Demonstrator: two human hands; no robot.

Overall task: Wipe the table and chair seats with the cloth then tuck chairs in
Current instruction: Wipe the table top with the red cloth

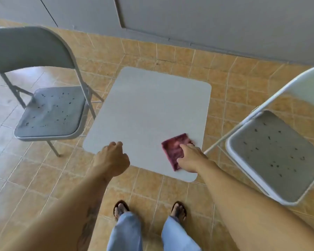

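A small white square table (145,109) with rounded corners stood on the tan tiled floor (170,55). On its top, toward the five o'clock corner, a folded maroon cloth (173,148) lay flat. Two grey folding chairs stood on the floor, at nine o'clock (49,113) and three o'clock (279,153).

One view only, from my head, looking steeply down and forward: counter (147,105) close below me, my own feet at the bottom edge.

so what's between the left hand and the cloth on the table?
Only bare tabletop. In the head view, nothing lies between the left hand, curled at the near edge, and the red cloth under the right hand.
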